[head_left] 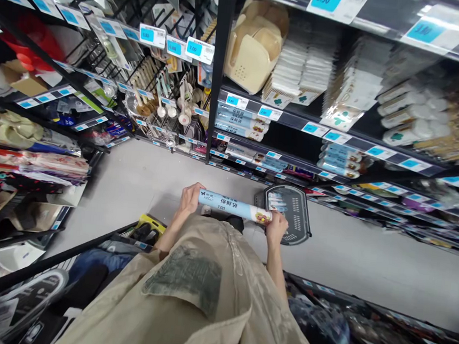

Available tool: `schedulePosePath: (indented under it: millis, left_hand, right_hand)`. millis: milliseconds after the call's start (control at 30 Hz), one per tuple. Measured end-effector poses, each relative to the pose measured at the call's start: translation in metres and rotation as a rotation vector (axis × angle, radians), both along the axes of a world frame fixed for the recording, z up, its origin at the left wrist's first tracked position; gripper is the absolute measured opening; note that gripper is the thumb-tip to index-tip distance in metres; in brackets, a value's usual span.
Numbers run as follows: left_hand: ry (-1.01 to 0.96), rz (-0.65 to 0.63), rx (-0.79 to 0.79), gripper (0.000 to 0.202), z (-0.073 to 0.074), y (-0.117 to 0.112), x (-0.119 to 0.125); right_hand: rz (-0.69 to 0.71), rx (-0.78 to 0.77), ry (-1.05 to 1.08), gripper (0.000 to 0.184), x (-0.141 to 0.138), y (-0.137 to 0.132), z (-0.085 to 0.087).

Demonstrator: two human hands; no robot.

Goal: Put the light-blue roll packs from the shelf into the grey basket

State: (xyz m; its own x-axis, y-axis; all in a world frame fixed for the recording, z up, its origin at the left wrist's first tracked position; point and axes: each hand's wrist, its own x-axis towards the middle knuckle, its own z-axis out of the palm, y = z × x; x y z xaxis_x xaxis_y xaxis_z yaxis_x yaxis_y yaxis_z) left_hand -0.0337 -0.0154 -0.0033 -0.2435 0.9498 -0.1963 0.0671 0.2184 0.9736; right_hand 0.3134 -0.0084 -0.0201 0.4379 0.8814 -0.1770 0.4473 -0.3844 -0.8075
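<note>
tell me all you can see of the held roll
The roll is a long, slim cylinder, pale blue with dark lettering and "100", turning white with a colourful print near its right end. Its surface looks smooth; the material is unclear. It is held crosswise above the floor, left hand gripping one end, right hand the other.

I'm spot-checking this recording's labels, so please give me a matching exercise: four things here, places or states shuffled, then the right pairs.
1. Left hand
2. Basket
3. Right hand
4. Blue roll

A. held between two hands
B. grips the end with the colourful picture
C. on the floor
D. grips the end opposite that picture

Pairs: 1-D, 2-C, 3-B, 4-A
</note>
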Motion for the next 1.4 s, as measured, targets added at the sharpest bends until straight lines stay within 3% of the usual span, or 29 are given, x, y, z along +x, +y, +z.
schedulePosePath:
  millis: [200,433,700,800,967,1067,1200,1400]
  left_hand:
    - [-0.017,0.041,0.017,0.025,0.01,-0.004,-0.004]
    - [0.201,0.028,0.131,0.037,0.008,-0.008,-0.004]
    - [0.2,0.062,0.084,0.032,0.006,-0.002,-0.005]
    - [0.126,0.055,0.016,0.029,0.009,0.001,-0.005]
    - [-0.032,-0.006,0.031,0.02,0.017,0.001,-0.004]
    - [-0.099,-0.084,0.078,0.024,0.015,-0.001,-0.007]
    - [0.003,-0.203,0.193,0.026,0.008,-0.005,-0.006]
    - [0.107,-0.008,0.218,0.026,0.01,-0.007,0.007]
  right_hand:
    - [0.038,0.048,-0.044,0.049,-0.002,-0.011,-0.002]
    - [-0.053,0.094,0.02,0.048,-0.011,-0.017,0.0]
    - [0.092,0.17,0.051,0.042,-0.019,-0.019,0.015]
    - [0.054,0.206,0.035,0.039,-0.025,-0.019,0.016]
    - [-0.115,0.218,0.02,0.042,-0.027,-0.017,0.014]
    - [-0.123,0.215,0.023,0.04,-0.019,-0.014,0.012]
    - [-0.094,0.204,0.05,0.038,-0.007,-0.013,0.011]
    - [-0.056,0.219,0.015,0.038,-0.004,-0.017,0.022]
